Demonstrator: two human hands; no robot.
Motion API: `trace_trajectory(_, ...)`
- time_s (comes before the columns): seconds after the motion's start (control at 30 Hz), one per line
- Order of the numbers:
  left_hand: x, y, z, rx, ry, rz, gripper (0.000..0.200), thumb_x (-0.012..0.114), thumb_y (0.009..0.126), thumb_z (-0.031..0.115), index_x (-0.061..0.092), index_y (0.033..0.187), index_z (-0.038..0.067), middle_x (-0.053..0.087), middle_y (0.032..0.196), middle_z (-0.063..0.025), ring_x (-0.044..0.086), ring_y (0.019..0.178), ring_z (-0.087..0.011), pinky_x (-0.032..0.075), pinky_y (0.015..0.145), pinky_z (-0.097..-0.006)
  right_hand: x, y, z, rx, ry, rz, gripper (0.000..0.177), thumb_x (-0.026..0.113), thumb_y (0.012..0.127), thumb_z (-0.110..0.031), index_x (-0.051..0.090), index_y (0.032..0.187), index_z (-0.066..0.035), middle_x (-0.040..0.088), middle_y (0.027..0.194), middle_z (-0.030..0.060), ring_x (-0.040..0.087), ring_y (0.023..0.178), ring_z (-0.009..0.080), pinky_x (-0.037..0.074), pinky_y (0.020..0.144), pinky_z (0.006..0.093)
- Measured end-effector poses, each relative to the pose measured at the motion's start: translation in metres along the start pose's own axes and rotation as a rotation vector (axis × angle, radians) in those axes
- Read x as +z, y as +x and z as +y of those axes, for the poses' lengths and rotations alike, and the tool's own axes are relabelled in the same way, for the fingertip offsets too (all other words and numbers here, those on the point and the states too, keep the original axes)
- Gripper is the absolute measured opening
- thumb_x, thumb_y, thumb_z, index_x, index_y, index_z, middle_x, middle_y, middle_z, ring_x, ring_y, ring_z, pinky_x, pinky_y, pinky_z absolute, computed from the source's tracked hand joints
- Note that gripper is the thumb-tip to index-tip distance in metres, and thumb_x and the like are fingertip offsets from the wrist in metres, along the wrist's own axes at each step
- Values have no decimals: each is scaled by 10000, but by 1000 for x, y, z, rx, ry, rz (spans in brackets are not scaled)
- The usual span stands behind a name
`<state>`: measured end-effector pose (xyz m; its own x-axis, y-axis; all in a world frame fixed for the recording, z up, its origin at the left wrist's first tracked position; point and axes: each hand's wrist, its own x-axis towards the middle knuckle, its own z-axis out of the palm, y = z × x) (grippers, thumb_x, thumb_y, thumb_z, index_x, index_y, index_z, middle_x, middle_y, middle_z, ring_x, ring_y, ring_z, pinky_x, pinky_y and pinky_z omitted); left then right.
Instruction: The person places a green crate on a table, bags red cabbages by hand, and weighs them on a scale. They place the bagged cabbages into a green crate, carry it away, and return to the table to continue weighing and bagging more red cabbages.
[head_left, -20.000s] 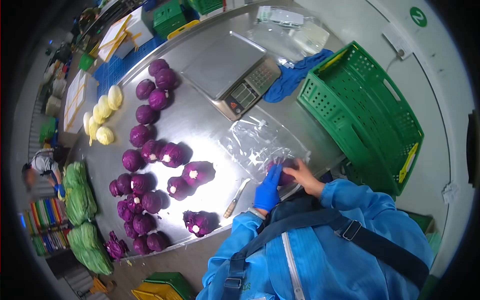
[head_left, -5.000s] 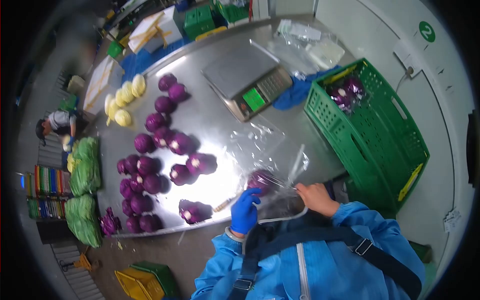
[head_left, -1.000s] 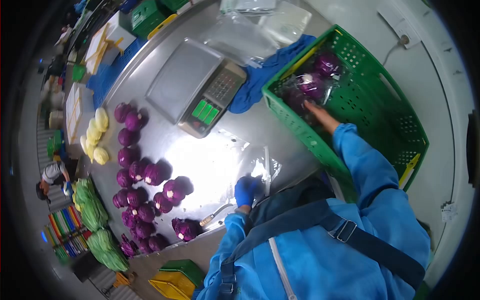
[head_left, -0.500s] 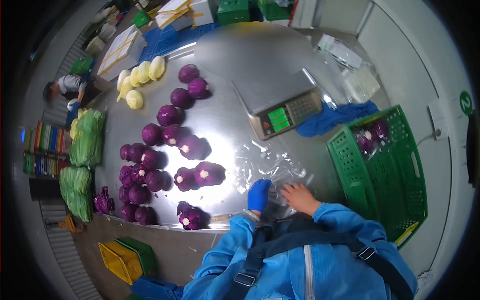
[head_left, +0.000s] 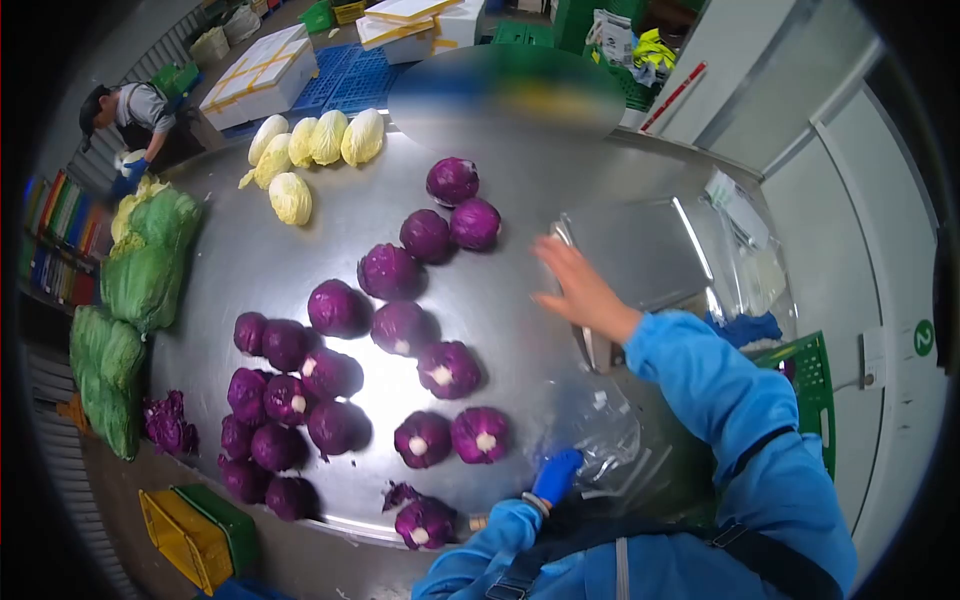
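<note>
My left hand (head_left: 557, 477) wears a blue glove and is low on the steel table, fingers drawn together at the edge of a clear plastic bag (head_left: 608, 440). My bare right hand (head_left: 582, 292) reaches forward over the near side of the weighing scale (head_left: 640, 245), fingers apart and nothing in them. My right arm and hand hide much of the scale's display side. Left of that hand, a red cabbage (head_left: 449, 369) and several others lie loose, the nearest pair (head_left: 480, 435) showing pale cut stems. One red cabbage (head_left: 425, 522) with a loose leaf lies at the table's front edge.
Napa cabbages (head_left: 327, 138) lie at the far left, and green-wrapped bundles (head_left: 150, 260) line the left edge. A green crate (head_left: 815, 390) stands right, beside a blue cloth (head_left: 748, 329). Another person (head_left: 140, 110) works at far left. Yellow and green bins (head_left: 190, 535) sit below.
My right hand has left the plastic bags and stretched forward over the scale. My left hand stays by the plastic. The view has shifted, and the green crate is now mostly behind my right arm.
</note>
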<state>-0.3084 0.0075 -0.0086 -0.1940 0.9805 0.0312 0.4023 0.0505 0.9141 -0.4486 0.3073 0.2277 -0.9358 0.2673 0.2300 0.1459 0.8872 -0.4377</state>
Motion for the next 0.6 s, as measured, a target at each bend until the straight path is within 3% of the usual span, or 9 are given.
trace_trajectory(0.2,-27,5,16,136,-10,-193,249,556,866,107,635,1082,10,618,1154,-198,585,1069,-358,472,934,-409,86,190,47,-92,-194,169,748,753,726,-155,416,1390,-85,341,1450,205,351,1317,423,357,1076,496)
trace_trajectory(0.3,-12,0,12,-165,-330,-206,266,569,895,127,626,1121,0,612,1176,-202,577,1083,-361,458,952,-407,129,245,70,15,-358,31,858,810,655,-221,410,1410,-149,372,1425,194,346,1315,451,383,1044,522)
trace_trajectory(0.37,-3,-10,6,-69,-331,-132,294,580,920,164,610,1145,-24,614,1164,-201,574,1084,-359,451,961,-403,142,268,82,68,-470,-144,905,837,611,-263,415,1407,-177,395,1407,187,363,1302,454,407,1019,532)
trace_trajectory(0.43,23,-28,-6,96,-289,-36,308,584,923,178,603,1145,-34,617,1156,-199,575,1081,-357,452,962,-403,138,287,98,197,-350,-198,939,855,564,-318,427,1391,-190,431,1370,180,415,1256,451,435,990,532)
trace_trajectory(0.5,17,-27,1,36,-333,-61,312,581,925,180,600,1143,-41,619,1149,-198,574,1079,-354,456,954,-405,133,297,130,282,-218,-135,959,853,552,-368,428,1384,-154,493,1312,188,515,1157,441,486,944,472)
trace_trajectory(0.57,6,-16,7,-44,-375,-118,313,577,924,180,598,1143,-43,620,1144,-201,573,1081,-354,459,950,-408,134,294,183,381,265,-45,962,848,581,-425,429,1375,-79,507,1326,175,543,1164,383,499,927,450)
trace_trajectory(0.6,-1,-12,10,-104,-399,-169,312,575,923,179,599,1143,-42,620,1143,-204,573,1083,-355,459,949,-410,118,273,176,663,606,-89,927,812,662,-455,413,1377,-19,500,1359,162,548,1184,324,491,940,447)
